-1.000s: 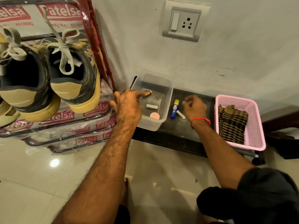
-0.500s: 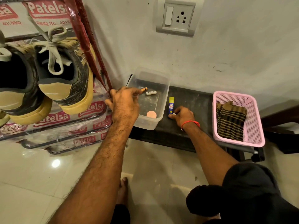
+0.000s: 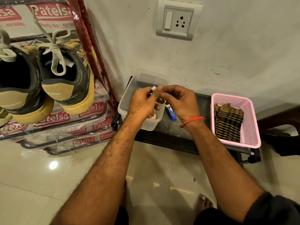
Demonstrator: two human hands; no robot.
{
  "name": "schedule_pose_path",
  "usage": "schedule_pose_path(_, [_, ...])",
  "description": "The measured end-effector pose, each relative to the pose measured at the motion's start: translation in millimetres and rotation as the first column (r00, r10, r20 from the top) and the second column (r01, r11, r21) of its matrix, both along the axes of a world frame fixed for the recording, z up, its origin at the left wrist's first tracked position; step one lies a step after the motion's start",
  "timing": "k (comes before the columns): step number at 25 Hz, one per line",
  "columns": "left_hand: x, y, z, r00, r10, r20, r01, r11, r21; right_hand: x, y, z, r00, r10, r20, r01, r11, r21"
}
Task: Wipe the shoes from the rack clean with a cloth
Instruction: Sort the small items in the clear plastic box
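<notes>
1. Brown-and-black checked cloth lies folded in the pink perforated plastic basket at the right end of the low black bench, well apart from both hands and untouched by any finger.
2. Black-and-tan lace-up shoes sit heel-out on the black metal rack wrapped in printed plastic, at the far left, also well apart from the hands.
3. Both hands meet above the clear plastic tub, which stands on the bench between the rack and the basket.
4. The left hand has its fingers curled inward; its fingertips pinch a small white piece at the top, just above the tub's far side.
5. The right hand is curled too, with its index finger and thumb brought together against the same small white piece, touching the left hand's fingertips. What the piece is cannot be made out.
6. A red thread band circles the right wrist.
7. A blue tube with a yellow cap lies on the bench just beside the tub, under the right hand.
8. A round peach-coloured object rests inside the tub near its front wall, partly hidden by the left hand.
9. A white wall switch and socket plate is mounted on the wall above the bench.
</notes>
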State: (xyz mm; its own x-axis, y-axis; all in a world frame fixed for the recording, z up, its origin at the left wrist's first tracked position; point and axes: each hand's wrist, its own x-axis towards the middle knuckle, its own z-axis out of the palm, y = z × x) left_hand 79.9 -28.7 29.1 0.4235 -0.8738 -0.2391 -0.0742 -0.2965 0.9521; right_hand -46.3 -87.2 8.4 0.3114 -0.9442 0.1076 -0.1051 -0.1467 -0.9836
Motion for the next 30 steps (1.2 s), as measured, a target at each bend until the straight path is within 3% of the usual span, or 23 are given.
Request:
schedule_pose_path(1, [4.9, -0.6, -0.4, 0.996, 0.085, 0.011, -0.084, 0.996, -0.014, -0.8, -5.0, -2.5, 1.0, -0.022, 0.01, 0.023, 1.0, -0.012])
schedule_pose_path(3, [21.2, -1.8, -6.7, 0.954, 0.152, 0.257, -0.162, 0.987, 0.016, -12.2, -23.7, -27.3, 0.984, -0.176, -0.034, 0.177, 0.983, 0.04])
schedule_pose_path(5, [30.0, 1.9, -13.2, 0.847, 0.065, 0.528, -0.148, 0.982, 0.118, -27.0, -39.1, -64.7, 0.916, -0.219, -0.335, 0.26, 0.962, 0.082])
schedule_pose_path(7, [28.3, 3.7, -15.3, 0.817, 0.022, 0.576, -0.152, 0.972, 0.179, -32.4, -40.1, -100.6, 0.753, -0.052, -0.656, 0.176, 0.976, 0.125])
schedule_pose_path(9, [24.7, 3.4, -13.2, 0.813, 0.032, 0.581, -0.178, 0.965, 0.195, -29.5, -38.0, -123.3, 0.62, 0.012, -0.784, 0.077, 0.994, 0.076])
schedule_pose_path(11, [24.7, 1.8, -13.7, 0.794, -0.008, 0.608, -0.171, 0.957, 0.236, -24.9, -41.1, -129.0, 0.628, -0.039, -0.777, 0.066, 0.998, 0.003])
schedule_pose_path(13, [25.3, 1.5, -15.5, 0.784, -0.046, 0.619, -0.155, 0.951, 0.267, -24.2, -42.9, -124.1, 0.706, -0.128, -0.696, 0.17, 0.985, -0.008])
schedule_pose_path(16, [24.4, -0.9, -13.6, 0.807, 0.003, 0.591, -0.114, 0.982, 0.152, -33.8, -33.2, -98.9, 0.872, -0.402, -0.28, 0.439, 0.895, 0.081])
schedule_pose_path(17, [22.6, -2.7, -10.6, 0.86, 0.033, 0.509, -0.081, 0.994, 0.072, -36.2, -27.1, -87.3, 0.887, -0.448, -0.111, 0.459, 0.882, 0.108])
schedule_pose_path(19, [11.3, -5.8, -1.5, 0.993, 0.037, 0.108, -0.036, 0.999, -0.009, -31.4, -13.6, -62.6, 0.928, -0.368, 0.056, 0.367, 0.93, 0.029])
schedule_pose_path(21, [3.2, -9.1, -0.4, 0.972, 0.029, -0.235, -0.044, 0.997, -0.059, -17.5, 0.5, -39.3, 0.987, -0.16, 0.017, 0.161, 0.979, -0.127])
schedule_pose_path(22, [3.1, -10.1, -1.8, 0.963, 0.058, -0.263, -0.085, 0.992, -0.094, -10.4, 5.6, -31.9, 0.997, -0.075, -0.035, 0.068, 0.982, -0.174])
schedule_pose_path(24, [12.9, -10.5, -5.4, 0.976, 0.165, -0.144, -0.185, 0.973, -0.14, -3.4, 8.9, -26.8, 0.996, -0.039, -0.078, 0.026, 0.988, -0.155])
schedule_pose_path(26, [27.7, -9.4, -10.1, 0.951, 0.249, 0.182, -0.223, 0.963, -0.151, -6.2, 4.6, -31.5, 0.99, -0.101, -0.098, 0.091, 0.991, -0.097])
schedule_pose_path(28, [36.6, -6.6, -15.3, 0.876, 0.214, 0.432, -0.185, 0.977, -0.109, -10.2, 1.7, -38.5, 0.977, -0.109, -0.183, 0.1, 0.993, -0.059])
schedule_pose_path(30, [38.3, -5.7, -22.1, 0.828, 0.138, 0.544, -0.144, 0.989, -0.031, -8.7, 4.0, -40.4, 0.963, -0.091, -0.253, 0.076, 0.995, -0.07])
